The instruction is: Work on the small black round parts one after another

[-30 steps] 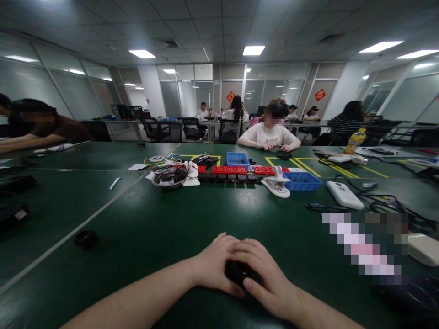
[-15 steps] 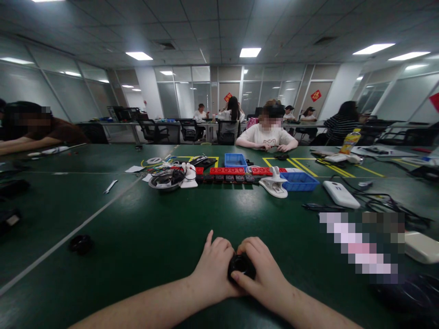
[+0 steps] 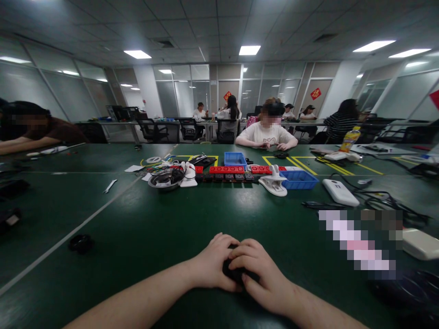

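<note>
Both hands meet around a small round black object (image 3: 233,270) low in the middle of the head view, over the green table (image 3: 164,228). My left hand (image 3: 216,262) wraps its left side, thumb along the near edge. On the right side, my right hand (image 3: 259,269) has its fingers bent over the top and its thumb at the near side. The fingers cover much of the object, so its details are hidden. Another black round piece (image 3: 81,244) lies on the table at the left.
Farther back stand a metal bowl of cables (image 3: 166,179), red sockets (image 3: 226,169), a white clamp (image 3: 274,183) and blue trays (image 3: 300,179), (image 3: 235,159). A white power bank (image 3: 340,192) and black cables lie right. A person (image 3: 267,130) sits opposite.
My right fingers have moved over the top of the black object, hiding its ring-shaped face. The left index finger, raised before, is now lowered and curled in.
</note>
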A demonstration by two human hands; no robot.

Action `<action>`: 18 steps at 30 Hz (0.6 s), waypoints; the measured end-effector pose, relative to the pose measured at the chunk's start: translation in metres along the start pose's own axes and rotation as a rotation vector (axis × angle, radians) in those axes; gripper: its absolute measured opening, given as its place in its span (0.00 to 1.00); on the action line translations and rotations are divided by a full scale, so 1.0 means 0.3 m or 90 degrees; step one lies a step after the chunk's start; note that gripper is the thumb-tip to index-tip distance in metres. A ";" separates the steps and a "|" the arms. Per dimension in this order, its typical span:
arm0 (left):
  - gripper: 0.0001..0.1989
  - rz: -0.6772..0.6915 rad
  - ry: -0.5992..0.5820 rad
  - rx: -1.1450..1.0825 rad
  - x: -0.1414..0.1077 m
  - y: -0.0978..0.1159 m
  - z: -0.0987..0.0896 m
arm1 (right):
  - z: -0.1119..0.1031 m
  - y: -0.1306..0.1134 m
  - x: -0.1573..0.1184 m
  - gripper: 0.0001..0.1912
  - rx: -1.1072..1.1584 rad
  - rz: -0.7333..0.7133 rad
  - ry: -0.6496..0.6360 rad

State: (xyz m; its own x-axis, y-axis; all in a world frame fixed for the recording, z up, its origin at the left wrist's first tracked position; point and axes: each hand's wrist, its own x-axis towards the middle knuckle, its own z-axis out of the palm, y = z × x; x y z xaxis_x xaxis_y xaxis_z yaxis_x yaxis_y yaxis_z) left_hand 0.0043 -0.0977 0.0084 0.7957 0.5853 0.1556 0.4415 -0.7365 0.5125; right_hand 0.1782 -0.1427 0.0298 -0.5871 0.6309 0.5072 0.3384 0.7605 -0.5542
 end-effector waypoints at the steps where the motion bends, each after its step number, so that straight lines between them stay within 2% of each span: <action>1: 0.26 -0.001 -0.004 0.001 0.000 0.000 0.000 | -0.002 -0.003 0.000 0.13 0.004 -0.007 -0.004; 6: 0.24 -0.012 -0.008 0.014 -0.001 0.005 0.000 | -0.005 -0.008 -0.004 0.11 0.018 -0.027 -0.015; 11: 0.40 -0.029 -0.010 0.003 -0.008 0.023 0.002 | 0.002 -0.001 -0.013 0.13 -0.005 -0.025 0.019; 15: 0.46 -0.094 0.065 0.057 -0.017 0.056 0.025 | 0.016 0.016 -0.013 0.19 -0.025 0.046 0.073; 18: 0.42 -0.148 0.127 0.111 -0.017 0.076 0.041 | 0.029 0.027 -0.013 0.19 -0.053 0.101 0.090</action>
State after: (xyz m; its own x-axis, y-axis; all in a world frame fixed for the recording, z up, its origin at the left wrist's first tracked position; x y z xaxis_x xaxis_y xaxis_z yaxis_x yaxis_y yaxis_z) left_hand 0.0154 -0.1216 0.0090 0.5761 0.7867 0.2220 0.6796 -0.6118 0.4047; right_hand 0.1769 -0.1404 0.0175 -0.4148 0.7544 0.5088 0.4809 0.6564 -0.5812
